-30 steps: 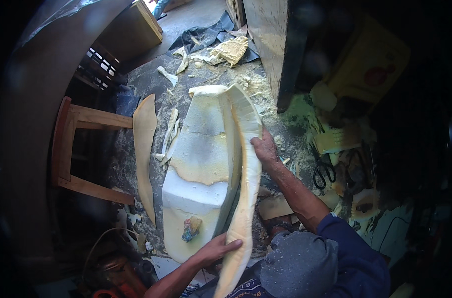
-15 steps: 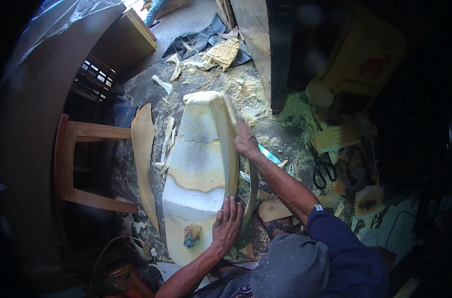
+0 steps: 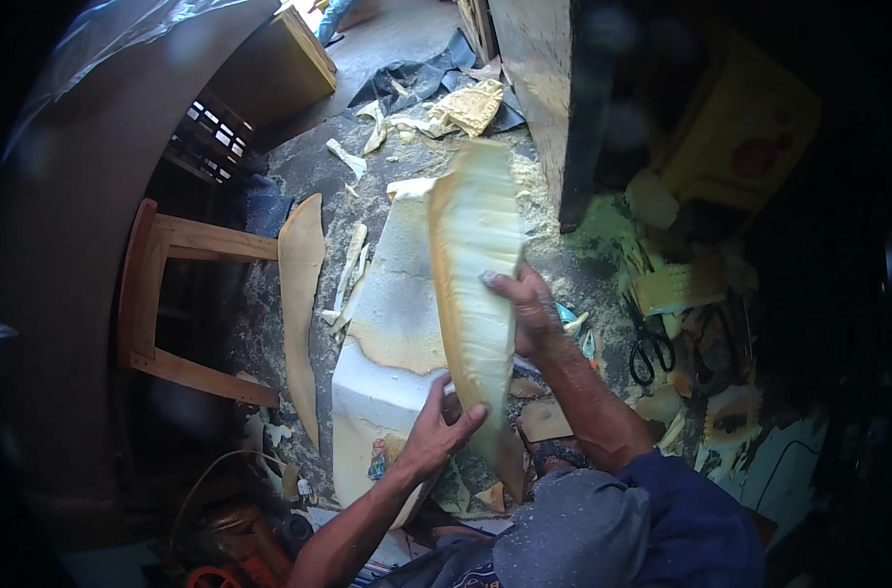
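I hold a long, ridged pale-yellow foam strip (image 3: 470, 235) upright over a thick foam seat pad (image 3: 382, 318). My right hand (image 3: 529, 314) grips the strip's right edge near its middle, with the thumb across its face. My left hand (image 3: 441, 436) grips its lower left edge, thumb on the strip and fingers partly hidden at the edge. The strip hides the pad's right side. A small crumpled colorful scrap (image 3: 377, 456) sits on the pad's lower part, beside my left wrist.
A curved tan foam piece (image 3: 301, 274) lies left of the pad by a wooden frame (image 3: 147, 284). Black scissors (image 3: 647, 358), foam offcuts and dark sheeting (image 3: 407, 83) lie about the dusty floor. A wooden panel (image 3: 544, 98) stands upper right, a compressor (image 3: 240, 549) lower left.
Half a second ago my left hand lay spread on the pad and the strip was down along its right side. Now the strip is raised and turned face up, gripped in both hands.
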The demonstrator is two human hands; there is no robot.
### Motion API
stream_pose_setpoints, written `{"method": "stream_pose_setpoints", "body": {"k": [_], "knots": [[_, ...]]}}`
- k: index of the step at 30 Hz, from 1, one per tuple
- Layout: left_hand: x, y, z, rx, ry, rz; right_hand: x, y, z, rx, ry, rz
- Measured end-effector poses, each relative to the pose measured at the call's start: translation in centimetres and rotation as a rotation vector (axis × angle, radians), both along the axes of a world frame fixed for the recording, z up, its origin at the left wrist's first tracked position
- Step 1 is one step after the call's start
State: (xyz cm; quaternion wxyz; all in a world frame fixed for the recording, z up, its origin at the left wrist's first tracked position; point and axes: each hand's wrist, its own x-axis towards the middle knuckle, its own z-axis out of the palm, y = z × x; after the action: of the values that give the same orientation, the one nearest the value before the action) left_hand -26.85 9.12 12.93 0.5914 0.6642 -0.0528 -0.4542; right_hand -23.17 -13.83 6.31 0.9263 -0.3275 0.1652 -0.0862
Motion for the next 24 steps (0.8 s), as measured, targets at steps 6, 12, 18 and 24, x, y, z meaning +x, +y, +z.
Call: {"method": "stream_pose_setpoints", "body": {"k": [6, 12, 18, 24], "knots": [[1.7, 4.1, 0.9, 0.075, 0.061, 0.178, 2.1, 4.2, -0.1, -0.14, -0.007, 0.178], [3.3, 7.3, -3.5, 0.427, -0.081, 0.178, 3.5, 8.2, -1.5, -1.522, 0.236, -0.227], [3.2, 7.5, -5.3, 0.623, -0.322, 0.002, 6.0, 7.2, -1.9, -2.057, -0.405, 0.728], [4.8, 6.1, -3.4, 0.788, -0.356, -0.128, 10.0, -2.0, -0.8, -2.429, 0.189, -0.168]]}}
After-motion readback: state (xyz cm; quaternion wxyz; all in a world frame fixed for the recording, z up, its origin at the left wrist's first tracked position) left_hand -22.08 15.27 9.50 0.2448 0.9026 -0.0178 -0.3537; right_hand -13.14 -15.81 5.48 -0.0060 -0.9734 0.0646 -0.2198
